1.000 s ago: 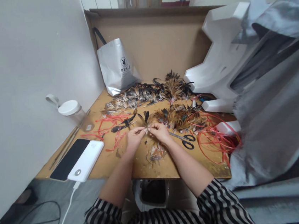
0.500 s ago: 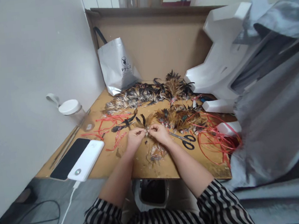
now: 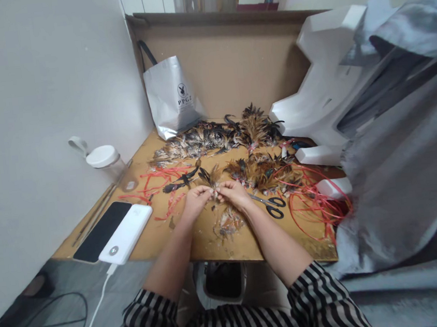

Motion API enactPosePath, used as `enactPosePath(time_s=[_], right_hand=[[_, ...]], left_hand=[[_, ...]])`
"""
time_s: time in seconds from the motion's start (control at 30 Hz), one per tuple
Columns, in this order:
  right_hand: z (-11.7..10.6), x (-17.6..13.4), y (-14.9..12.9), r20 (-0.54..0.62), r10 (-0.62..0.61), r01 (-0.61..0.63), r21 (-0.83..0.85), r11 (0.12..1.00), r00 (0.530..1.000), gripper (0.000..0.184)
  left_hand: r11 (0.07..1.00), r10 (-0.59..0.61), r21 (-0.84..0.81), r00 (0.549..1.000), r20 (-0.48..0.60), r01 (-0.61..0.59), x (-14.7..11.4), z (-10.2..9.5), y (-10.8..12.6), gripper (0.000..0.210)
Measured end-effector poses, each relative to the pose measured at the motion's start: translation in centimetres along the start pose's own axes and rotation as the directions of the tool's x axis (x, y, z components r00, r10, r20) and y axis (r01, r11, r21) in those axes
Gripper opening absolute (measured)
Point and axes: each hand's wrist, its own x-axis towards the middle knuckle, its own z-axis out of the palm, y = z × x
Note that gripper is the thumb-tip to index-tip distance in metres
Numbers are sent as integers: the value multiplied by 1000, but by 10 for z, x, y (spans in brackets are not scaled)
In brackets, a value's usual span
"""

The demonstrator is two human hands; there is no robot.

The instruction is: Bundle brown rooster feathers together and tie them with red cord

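Observation:
A small bunch of brown and black feathers (image 3: 211,175) fans upward between my hands. My left hand (image 3: 199,199) pinches its base from the left, and my right hand (image 3: 234,193) pinches the same base from the right, fingertips almost meeting. Just beyond my right hand lies a heap of golden-brown feathers (image 3: 264,173). Black-handled scissors (image 3: 273,207) rest beside my right wrist, blades partly hidden by the hand. Pale fluff and feather scraps (image 3: 228,222) are scattered on the table below my hands. A few dark feathers (image 3: 183,180) lie to the left.
Further back on the table (image 3: 211,247) runs a long pile of feathers (image 3: 208,137) before a silver bag (image 3: 170,95). Red plastic strips (image 3: 316,205) tangle at right; more strips (image 3: 161,177) lie left. A phone (image 3: 104,230), power bank (image 3: 126,234) and lidded cup (image 3: 105,162) stand left.
The feather bunch between my fingers has spread and turned slightly, so more of its dark feathers show. Both hands have shifted only slightly and still pinch its base.

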Motion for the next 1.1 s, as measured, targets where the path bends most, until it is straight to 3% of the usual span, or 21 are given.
enactPosePath(time_s=[0.2,0.37,0.47,0.53,0.63,0.73,0.83,1.1], right_hand=[[8,-5,-6,-59,-71,64,-121,991,996,27],[9,-4,-2,-155,-177,120,-318,940,972,22],[8,-2,1,-162,-175,116,-322,940,971,17],[8,-2,1,-136,-139,103,-243,965,981,17],[7,-3,-2,-80,-76,69,-87,994,994,21],[4,-5,-6,9,-6,6,58,998,1000,25],[2,-5,-7,88,31,-45,162,986,996,26],[2,1,-1,-20,-11,15,192,981,1000,25]], left_hand=[[995,58,84,995,-83,-51,-2,5,3,12],[940,215,293,969,-123,-172,-3,7,-3,10],[909,266,358,957,-112,-211,-4,8,-6,11],[929,238,315,965,-107,-194,-4,9,-4,11],[988,100,129,992,-75,-90,-4,8,0,12],[999,-25,-30,1000,7,25,-3,3,3,18],[990,-71,-114,993,92,81,0,-2,1,23],[987,-68,-138,995,78,79,-1,1,3,30]])
